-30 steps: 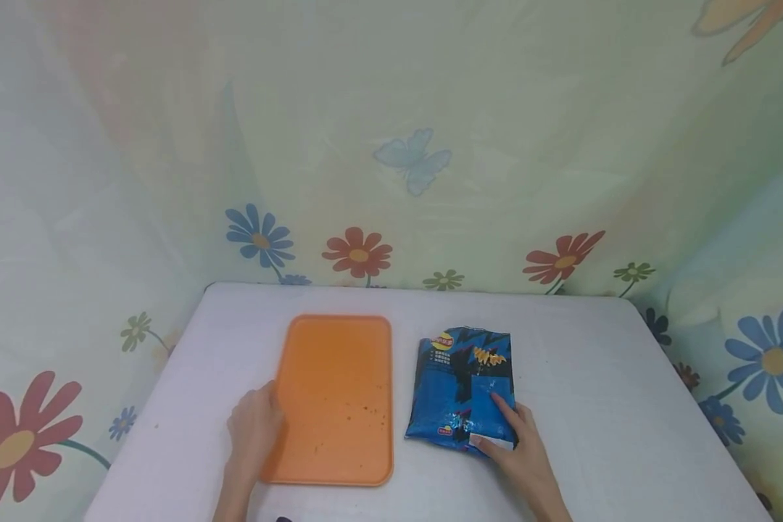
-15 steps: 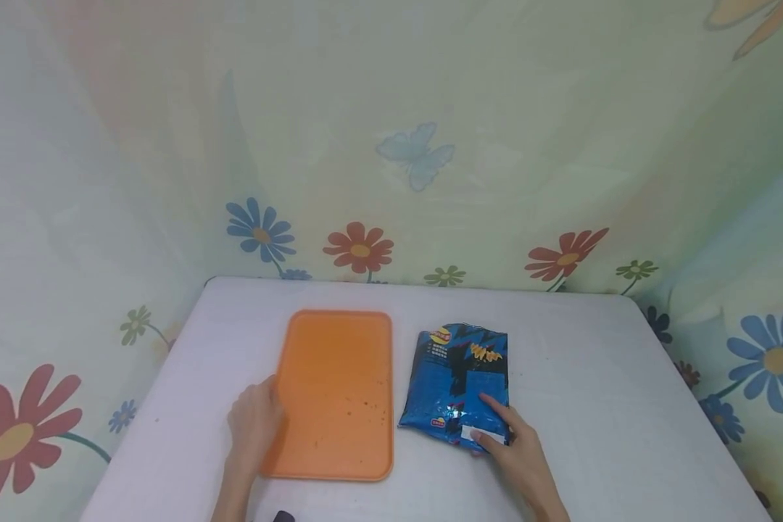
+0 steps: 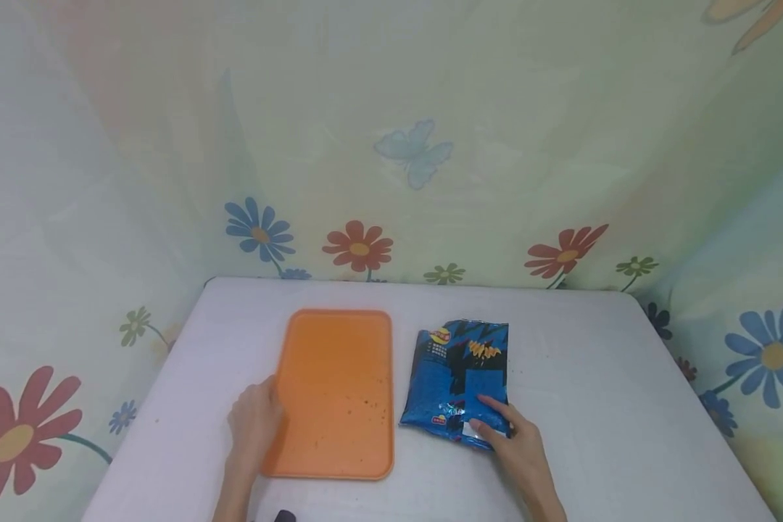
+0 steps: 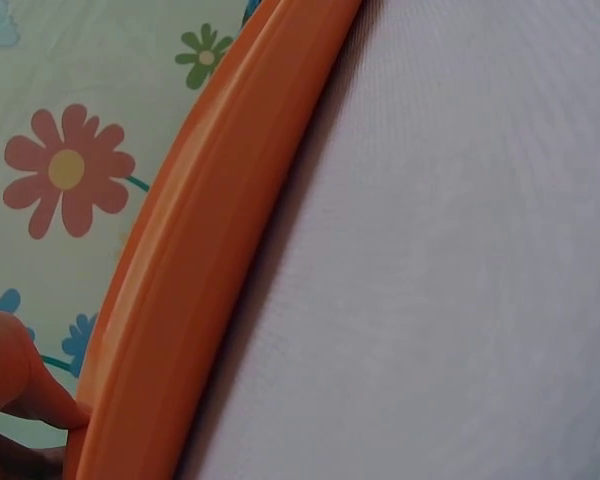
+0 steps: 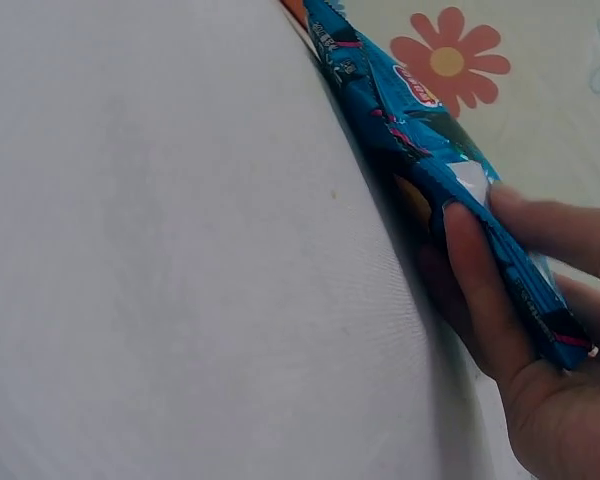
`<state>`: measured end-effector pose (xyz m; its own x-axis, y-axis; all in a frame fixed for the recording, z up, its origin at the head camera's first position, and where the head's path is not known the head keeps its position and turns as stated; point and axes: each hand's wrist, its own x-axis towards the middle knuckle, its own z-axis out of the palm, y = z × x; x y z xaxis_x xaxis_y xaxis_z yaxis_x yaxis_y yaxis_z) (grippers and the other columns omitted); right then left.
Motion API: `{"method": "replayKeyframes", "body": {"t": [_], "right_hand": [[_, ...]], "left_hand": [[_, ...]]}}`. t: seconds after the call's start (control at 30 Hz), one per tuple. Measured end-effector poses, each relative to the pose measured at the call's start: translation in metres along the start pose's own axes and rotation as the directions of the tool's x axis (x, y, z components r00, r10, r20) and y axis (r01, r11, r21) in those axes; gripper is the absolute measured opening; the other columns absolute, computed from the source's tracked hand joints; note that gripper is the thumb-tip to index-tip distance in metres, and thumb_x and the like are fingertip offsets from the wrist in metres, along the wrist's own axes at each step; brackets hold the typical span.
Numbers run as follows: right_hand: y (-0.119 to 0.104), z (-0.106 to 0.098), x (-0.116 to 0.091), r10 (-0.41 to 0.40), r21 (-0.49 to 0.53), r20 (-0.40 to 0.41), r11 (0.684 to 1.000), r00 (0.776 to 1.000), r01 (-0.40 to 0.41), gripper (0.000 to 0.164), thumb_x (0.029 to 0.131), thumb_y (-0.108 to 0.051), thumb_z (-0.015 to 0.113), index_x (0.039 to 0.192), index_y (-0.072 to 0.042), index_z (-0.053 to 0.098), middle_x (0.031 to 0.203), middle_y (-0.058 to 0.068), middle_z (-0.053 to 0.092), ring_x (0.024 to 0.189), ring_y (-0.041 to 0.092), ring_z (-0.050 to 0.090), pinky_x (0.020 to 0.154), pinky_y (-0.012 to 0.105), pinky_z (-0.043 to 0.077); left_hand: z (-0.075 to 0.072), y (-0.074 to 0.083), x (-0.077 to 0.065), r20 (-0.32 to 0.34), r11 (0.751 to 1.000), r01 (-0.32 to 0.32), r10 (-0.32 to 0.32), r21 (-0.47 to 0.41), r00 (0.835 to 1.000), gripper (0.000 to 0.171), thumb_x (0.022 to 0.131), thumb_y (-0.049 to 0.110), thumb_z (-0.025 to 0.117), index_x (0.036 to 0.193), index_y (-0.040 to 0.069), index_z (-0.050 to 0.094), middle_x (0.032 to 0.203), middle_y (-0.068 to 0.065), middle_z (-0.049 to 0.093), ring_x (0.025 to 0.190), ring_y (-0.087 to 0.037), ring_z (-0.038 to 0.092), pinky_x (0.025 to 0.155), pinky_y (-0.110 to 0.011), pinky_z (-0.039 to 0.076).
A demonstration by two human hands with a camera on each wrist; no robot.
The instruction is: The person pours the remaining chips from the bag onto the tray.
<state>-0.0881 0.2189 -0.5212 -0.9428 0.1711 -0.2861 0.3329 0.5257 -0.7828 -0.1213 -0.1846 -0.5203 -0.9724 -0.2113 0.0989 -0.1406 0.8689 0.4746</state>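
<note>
An orange tray (image 3: pixel 326 362) lies on the white table, with a few dark specks on its right half. My left hand (image 3: pixel 254 420) grips its left edge; in the left wrist view fingertips (image 4: pixel 65 405) press at the tray's rim (image 4: pixel 170 290). Right of the tray is a blue and black chip bag (image 3: pixel 440 384) with a yellow logo near its top. My right hand (image 3: pixel 522 442) pinches the bag's lower right corner. In the right wrist view, thumb and fingers (image 5: pixel 485 290) lie on both sides of the bag's lower edge (image 5: pixel 420 130).
The white-covered table (image 3: pixel 587 391) runs back to a flowered cloth backdrop (image 3: pixel 483 181). Similar cloth hangs at both sides. A small dark object (image 3: pixel 285 516) shows at the bottom edge, below the tray.
The bag and my right hand have shifted slightly left and away from me, part of it with a small view shift. My left hand stays on the tray's edge.
</note>
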Motion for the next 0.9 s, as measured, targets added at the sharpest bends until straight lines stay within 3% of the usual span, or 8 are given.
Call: {"method": "replayKeyframes", "body": {"t": [0.23, 0.53, 0.77, 0.9], "right_hand": [[0.000, -0.002, 0.002, 0.028, -0.002, 0.004, 1.000, 1.000, -0.028, 0.062, 0.087, -0.046, 0.068, 0.142, -0.024, 0.049, 0.159, 0.020, 0.024, 0.147, 0.045, 0.014, 0.114, 0.061, 0.021], [-0.006, -0.004, 0.003, -0.017, 0.028, -0.028, 0.999, 0.999, 0.018, 0.052, 0.092, -0.029, 0.065, 0.141, -0.026, 0.049, 0.158, 0.017, 0.027, 0.147, 0.042, 0.019, 0.113, 0.059, 0.024], [-0.019, -0.007, 0.000, -0.126, 0.053, -0.075, 0.990, 0.989, 0.130, 0.047, 0.093, -0.027, 0.066, 0.138, -0.028, 0.053, 0.157, 0.013, 0.033, 0.147, 0.039, 0.023, 0.113, 0.058, 0.026], [-0.026, -0.009, -0.002, -0.252, 0.012, -0.145, 0.967, 0.957, 0.256, 0.046, 0.091, -0.024, 0.067, 0.135, -0.028, 0.056, 0.152, 0.014, 0.041, 0.143, 0.039, 0.032, 0.109, 0.055, 0.034]], "left_hand": [[-0.001, 0.001, 0.000, 0.015, 1.000, 0.015, -0.015, 0.000, 1.000, 0.032, 0.088, 0.000, 0.054, 0.119, -0.003, 0.064, 0.077, -0.016, 0.064, 0.057, -0.019, 0.049, 0.045, -0.029, 0.036], [-0.004, 0.003, 0.000, 0.031, 0.999, 0.033, -0.033, 0.005, 0.999, 0.037, 0.088, 0.001, 0.054, 0.124, -0.004, 0.061, 0.087, -0.022, 0.068, 0.062, -0.021, 0.055, 0.048, -0.031, 0.041], [-0.004, 0.003, 0.001, 0.027, 0.999, 0.035, -0.035, -0.002, 0.999, 0.037, 0.087, 0.000, 0.055, 0.124, -0.003, 0.061, 0.084, -0.020, 0.067, 0.059, -0.021, 0.053, 0.047, -0.030, 0.039], [-0.003, 0.003, 0.002, 0.030, 0.999, 0.031, -0.031, -0.008, 0.999, 0.035, 0.088, 0.000, 0.054, 0.122, -0.004, 0.062, 0.081, -0.019, 0.067, 0.057, -0.019, 0.051, 0.046, -0.029, 0.037]]}}
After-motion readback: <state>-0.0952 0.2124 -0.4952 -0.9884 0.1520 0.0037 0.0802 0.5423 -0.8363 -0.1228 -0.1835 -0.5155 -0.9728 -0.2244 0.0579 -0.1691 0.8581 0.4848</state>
